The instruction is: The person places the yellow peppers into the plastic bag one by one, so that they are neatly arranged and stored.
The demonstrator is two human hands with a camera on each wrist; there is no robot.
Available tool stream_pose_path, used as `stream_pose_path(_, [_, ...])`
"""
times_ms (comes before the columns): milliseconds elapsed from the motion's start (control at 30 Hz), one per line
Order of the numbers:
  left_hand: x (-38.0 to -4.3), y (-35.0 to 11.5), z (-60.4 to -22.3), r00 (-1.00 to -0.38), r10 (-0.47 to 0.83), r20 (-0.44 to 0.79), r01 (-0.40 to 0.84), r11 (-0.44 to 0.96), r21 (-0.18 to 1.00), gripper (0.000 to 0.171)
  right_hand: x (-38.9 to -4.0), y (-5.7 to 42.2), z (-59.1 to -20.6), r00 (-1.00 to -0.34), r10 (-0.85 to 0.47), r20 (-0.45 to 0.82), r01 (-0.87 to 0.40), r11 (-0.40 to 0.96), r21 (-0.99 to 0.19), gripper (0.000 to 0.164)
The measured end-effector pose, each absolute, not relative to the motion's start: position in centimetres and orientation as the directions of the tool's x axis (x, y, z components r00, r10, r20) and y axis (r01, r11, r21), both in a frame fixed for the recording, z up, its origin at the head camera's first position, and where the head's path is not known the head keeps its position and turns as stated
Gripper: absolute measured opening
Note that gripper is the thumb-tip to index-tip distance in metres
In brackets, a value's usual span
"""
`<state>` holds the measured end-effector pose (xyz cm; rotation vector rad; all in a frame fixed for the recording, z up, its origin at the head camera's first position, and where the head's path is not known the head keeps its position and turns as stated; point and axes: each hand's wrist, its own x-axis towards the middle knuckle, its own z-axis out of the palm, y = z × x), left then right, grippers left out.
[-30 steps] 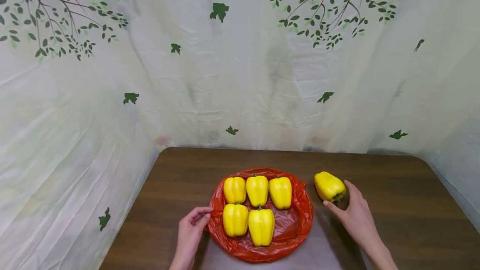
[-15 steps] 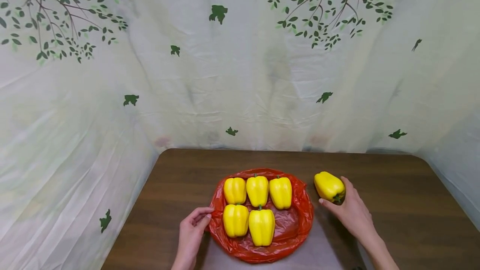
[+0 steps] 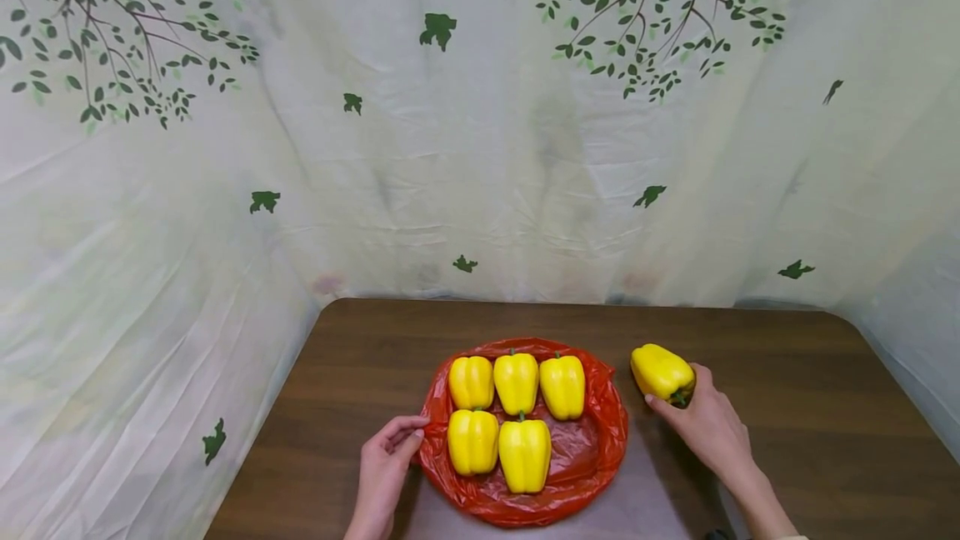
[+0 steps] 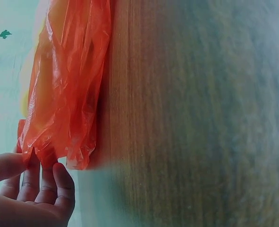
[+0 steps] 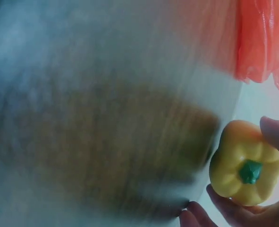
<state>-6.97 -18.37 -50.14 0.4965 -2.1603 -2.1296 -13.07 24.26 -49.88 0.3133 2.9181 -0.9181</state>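
A red plastic bag (image 3: pixel 577 447), its rim spread into a round opening, lies on the table with several yellow bell peppers (image 3: pixel 517 383) standing inside in two rows. The right front of the bag's floor shows bare. At the bag's left edge my left hand (image 3: pixel 384 467) pinches the rim between thumb and fingers; the left wrist view shows the red film (image 4: pixel 66 90) bunched at the fingertips. To the right of the bag, my right hand (image 3: pixel 708 432) grips another yellow bell pepper (image 3: pixel 660 372) at its stem end, thumb and fingers on opposite sides. Its green stem (image 5: pixel 250 171) faces the right wrist camera.
The brown wooden table (image 3: pixel 795 407) reaches back to a pale curtain (image 3: pixel 487 148) printed with branches and leaves. A small dark object (image 3: pixel 716 535) shows at the bottom edge, by the right forearm.
My right hand has closed in on the lone bell pepper, its thumb and fingers now against the sides. The left hand stays on the bag's rim.
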Motion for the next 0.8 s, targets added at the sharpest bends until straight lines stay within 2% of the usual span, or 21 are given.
stream_pose_path(367, [-6.9, -18.4, -50.3, -0.945, -0.28, -0.17, -0.176, -0.006, 0.984, 0.02, -12.0, 24.4, -49.9, -0.99, 0.121, -0.07, 0.136, 0.716, -0.684, 0.101])
stream_pose_path(800, [-6.7, -18.3, -50.1, -0.942, -0.28, -0.183, -0.192, 0.004, 0.981, 0.02, -10.6, 24.3, -49.2, -0.99, 0.096, -0.1, 0.138, 0.694, -0.707, 0.105])
